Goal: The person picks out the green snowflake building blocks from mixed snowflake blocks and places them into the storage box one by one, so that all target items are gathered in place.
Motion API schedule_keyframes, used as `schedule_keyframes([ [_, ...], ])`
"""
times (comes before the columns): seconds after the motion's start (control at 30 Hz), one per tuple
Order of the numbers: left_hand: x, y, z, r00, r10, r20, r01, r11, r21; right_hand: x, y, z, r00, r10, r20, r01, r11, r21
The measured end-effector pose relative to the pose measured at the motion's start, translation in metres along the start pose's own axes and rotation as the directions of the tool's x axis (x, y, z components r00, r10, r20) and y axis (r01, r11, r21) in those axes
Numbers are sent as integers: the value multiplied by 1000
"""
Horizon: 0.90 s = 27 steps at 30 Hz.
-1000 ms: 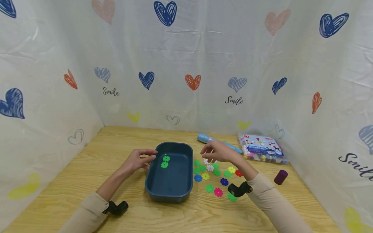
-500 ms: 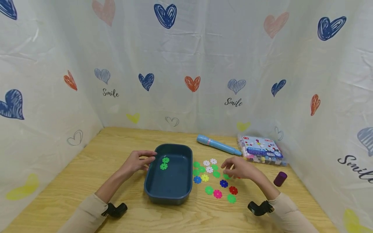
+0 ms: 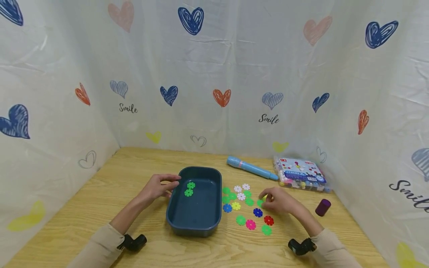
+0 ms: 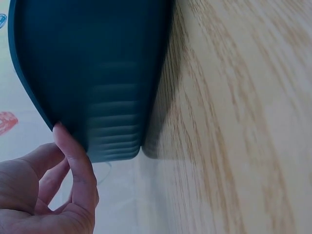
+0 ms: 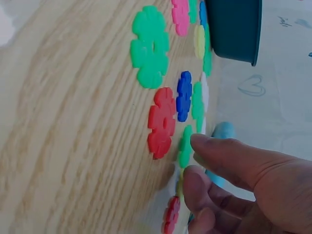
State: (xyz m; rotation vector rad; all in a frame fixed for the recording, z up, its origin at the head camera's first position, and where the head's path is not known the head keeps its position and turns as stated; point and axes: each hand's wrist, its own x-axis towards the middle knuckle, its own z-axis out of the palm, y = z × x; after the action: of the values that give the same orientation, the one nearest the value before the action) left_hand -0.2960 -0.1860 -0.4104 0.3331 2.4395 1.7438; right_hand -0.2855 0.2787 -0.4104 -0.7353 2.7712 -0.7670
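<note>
A dark blue-green plastic basin [image 3: 194, 219] stands on the table with two green flower-shaped discs [image 3: 189, 189] inside. At its left rim is my left hand [image 3: 157, 189]; in the left wrist view a fingertip [image 4: 61, 132] touches the basin's outer edge. My right hand [image 3: 278, 201] is low over the scattered discs on the right, thumb and forefinger apart beside a green disc [image 5: 185, 147]. A yellow disc is partly hidden under that hand. Nearby lie a red disc [image 5: 162, 123] and a dark blue disc [image 5: 184, 96].
Green, white, blue, yellow and pink [image 3: 250, 224] discs lie right of the basin. Behind them is a light blue pen-shaped tube [image 3: 253, 169]. A clear case of coloured beads [image 3: 303, 174] stands at the back right, and a purple cylinder [image 3: 323, 207] near the right edge.
My right hand has moved right and down, from over the white discs near the basin to the green disc farther right. The left hand has stayed at the basin's rim.
</note>
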Motion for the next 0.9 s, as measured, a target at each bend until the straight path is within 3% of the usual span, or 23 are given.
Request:
schedule_keyframes([
  [0.27,1,2,1,1000,6,-8,-6,1000,0,1,-2,3,998,67,-19,-67,998,-16],
  [0.6,0,2,1,1000,-4,4,4,1000,-11,1,-2,3,997,73,-13,-72,997,31],
  [0.9,-2,2,1,1000,-9,-3,9,1000,-1,2,-5,3,994,78,-73,-77,997,15],
])
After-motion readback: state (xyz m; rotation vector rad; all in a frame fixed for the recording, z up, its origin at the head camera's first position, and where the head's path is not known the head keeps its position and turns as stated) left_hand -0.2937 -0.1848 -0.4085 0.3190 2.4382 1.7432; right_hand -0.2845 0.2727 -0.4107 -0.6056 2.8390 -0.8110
